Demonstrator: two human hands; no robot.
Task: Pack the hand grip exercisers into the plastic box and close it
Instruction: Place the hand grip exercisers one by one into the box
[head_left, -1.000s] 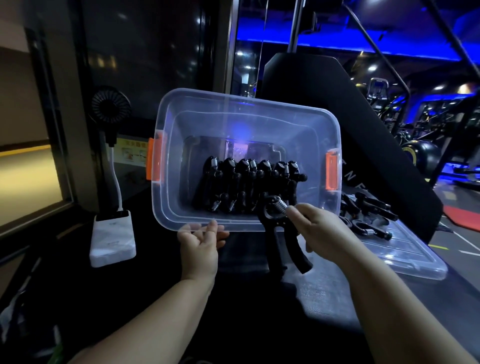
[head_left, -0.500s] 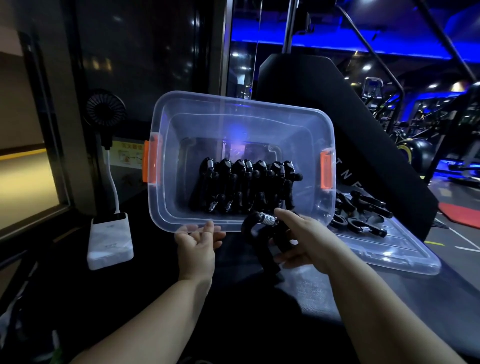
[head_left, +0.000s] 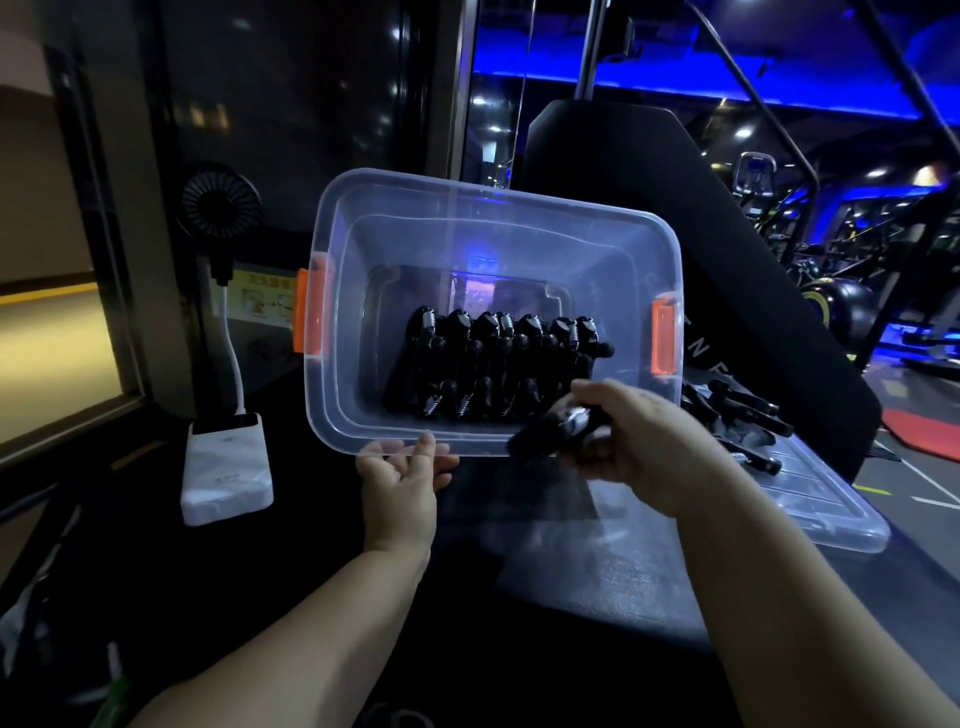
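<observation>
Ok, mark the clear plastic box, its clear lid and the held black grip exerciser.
clear plastic box (head_left: 498, 200): head view, far rim.
clear lid (head_left: 836, 519): head view, near corner.
black grip exerciser (head_left: 535, 439): head view, blurred handle.

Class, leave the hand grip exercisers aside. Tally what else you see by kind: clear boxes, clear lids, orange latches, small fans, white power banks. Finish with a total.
Clear box: 1
Clear lid: 1
Orange latches: 2
Small black fan: 1
White power bank: 1
Total: 6
</observation>
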